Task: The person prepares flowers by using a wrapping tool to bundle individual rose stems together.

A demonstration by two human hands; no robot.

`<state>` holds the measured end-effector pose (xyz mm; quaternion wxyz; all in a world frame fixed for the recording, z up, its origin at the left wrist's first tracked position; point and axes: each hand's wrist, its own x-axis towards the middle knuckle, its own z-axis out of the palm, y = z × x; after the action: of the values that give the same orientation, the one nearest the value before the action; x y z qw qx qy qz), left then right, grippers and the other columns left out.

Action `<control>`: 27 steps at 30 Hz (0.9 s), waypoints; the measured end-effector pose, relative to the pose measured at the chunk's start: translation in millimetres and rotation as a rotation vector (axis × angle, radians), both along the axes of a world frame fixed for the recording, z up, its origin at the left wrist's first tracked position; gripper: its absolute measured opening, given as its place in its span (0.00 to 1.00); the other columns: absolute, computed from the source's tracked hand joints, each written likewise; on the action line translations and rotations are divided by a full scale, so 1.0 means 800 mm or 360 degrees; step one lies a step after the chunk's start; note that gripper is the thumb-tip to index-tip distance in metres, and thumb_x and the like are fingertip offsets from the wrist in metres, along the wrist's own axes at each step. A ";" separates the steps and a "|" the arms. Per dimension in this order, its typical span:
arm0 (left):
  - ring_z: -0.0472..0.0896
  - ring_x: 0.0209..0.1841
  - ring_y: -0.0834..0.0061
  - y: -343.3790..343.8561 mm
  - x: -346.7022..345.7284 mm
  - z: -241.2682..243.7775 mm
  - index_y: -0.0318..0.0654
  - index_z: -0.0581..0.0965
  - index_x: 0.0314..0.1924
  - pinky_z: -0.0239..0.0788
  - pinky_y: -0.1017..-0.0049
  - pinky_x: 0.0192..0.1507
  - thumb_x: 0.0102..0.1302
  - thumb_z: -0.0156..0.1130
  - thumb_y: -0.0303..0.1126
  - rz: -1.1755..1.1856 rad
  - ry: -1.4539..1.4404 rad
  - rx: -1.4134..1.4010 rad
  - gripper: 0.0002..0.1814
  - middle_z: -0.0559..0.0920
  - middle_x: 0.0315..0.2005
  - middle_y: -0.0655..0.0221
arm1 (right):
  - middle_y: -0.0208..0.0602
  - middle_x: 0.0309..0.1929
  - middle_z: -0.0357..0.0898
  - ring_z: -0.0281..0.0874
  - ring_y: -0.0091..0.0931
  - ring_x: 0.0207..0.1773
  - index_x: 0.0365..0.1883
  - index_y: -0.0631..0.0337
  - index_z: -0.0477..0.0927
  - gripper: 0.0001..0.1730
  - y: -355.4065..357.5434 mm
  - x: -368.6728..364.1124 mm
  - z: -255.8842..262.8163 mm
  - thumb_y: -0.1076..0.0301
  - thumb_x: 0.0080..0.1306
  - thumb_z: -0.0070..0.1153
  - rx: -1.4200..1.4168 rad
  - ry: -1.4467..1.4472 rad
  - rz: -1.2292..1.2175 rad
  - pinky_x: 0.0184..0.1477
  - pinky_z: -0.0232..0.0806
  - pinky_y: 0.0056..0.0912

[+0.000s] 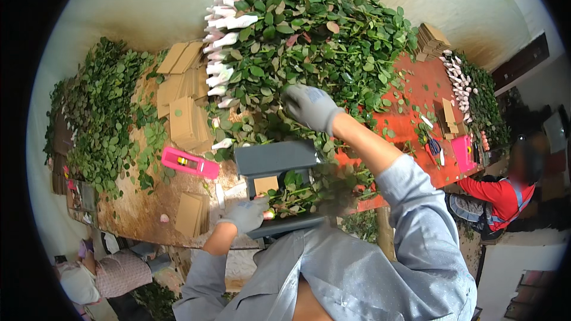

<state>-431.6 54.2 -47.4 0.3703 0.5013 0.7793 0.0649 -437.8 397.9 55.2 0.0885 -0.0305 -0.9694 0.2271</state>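
Observation:
My left hand [247, 215], in a grey glove, is at the left end of a dark grey bunching stand [274, 158]. Its fingers touch or lie right beside a rose bloom [268, 215]; whether they grip it is unclear. Leafy rose stems [292, 198] lie in the stand, with a piece of cardboard [266, 185] at their bloom end. Farther off, my right hand [312, 106], also gloved, reaches into the near edge of a large heap of roses [312, 40]. Its fingertips are hidden among leaves. White sleeves [223, 40] cover the blooms on the heap's left side.
Cardboard sheets [189, 125] and a pink tape dispenser [190, 163] lie to the left. More cardboard [192, 214] stands near the front edge. Red-handled cutters [432, 149] lie at the right. One person [499, 205] sits at the right; another [107, 276] is at lower left.

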 end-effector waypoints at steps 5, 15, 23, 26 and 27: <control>0.79 0.63 0.51 0.004 -0.005 -0.001 0.44 0.75 0.67 0.70 0.56 0.64 0.80 0.48 0.50 -0.0115 -0.0040 -0.0022 0.26 0.74 0.71 0.61 | 0.51 0.63 0.75 0.76 0.50 0.63 0.63 0.58 0.76 0.22 0.037 -0.113 -0.040 0.70 0.71 0.51 0.0007 0.0067 -0.0205 0.65 0.69 0.49; 0.81 0.60 0.49 0.008 -0.008 0.016 0.43 0.78 0.66 0.70 0.57 0.65 0.72 0.50 0.37 0.0049 -0.0278 -0.0086 0.25 0.73 0.72 0.64 | 0.41 0.57 0.77 0.79 0.40 0.58 0.58 0.55 0.79 0.18 0.013 -0.165 -0.052 0.65 0.71 0.54 0.0928 -0.0245 -0.0223 0.57 0.67 0.46; 0.79 0.63 0.49 -0.003 -0.006 -0.006 0.43 0.78 0.66 0.69 0.57 0.67 0.73 0.50 0.38 0.0024 -0.0193 -0.0009 0.25 0.73 0.72 0.62 | 0.45 0.54 0.77 0.82 0.39 0.54 0.55 0.55 0.80 0.15 0.015 -0.138 -0.059 0.66 0.73 0.50 0.0919 -0.0100 -0.0035 0.49 0.73 0.42; 0.79 0.63 0.49 -0.003 -0.005 -0.006 0.44 0.78 0.66 0.69 0.57 0.67 0.74 0.50 0.39 -0.0023 -0.0183 0.0018 0.24 0.73 0.72 0.63 | 0.45 0.52 0.77 0.81 0.39 0.53 0.51 0.56 0.81 0.13 0.019 -0.102 -0.065 0.66 0.71 0.51 0.1014 -0.0013 0.0116 0.48 0.74 0.41; 0.79 0.63 0.49 0.001 -0.005 -0.002 0.44 0.78 0.66 0.69 0.57 0.67 0.74 0.50 0.40 -0.0017 -0.0186 -0.0004 0.24 0.73 0.72 0.63 | 0.45 0.52 0.77 0.81 0.40 0.53 0.50 0.57 0.81 0.13 0.021 -0.088 -0.065 0.66 0.71 0.51 0.1012 -0.0012 0.0169 0.48 0.74 0.41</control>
<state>-435.7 54.9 -48.8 0.4161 0.5004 0.7538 0.0911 -507.9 414.5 3.4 0.0782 0.0487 -0.9923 -0.0829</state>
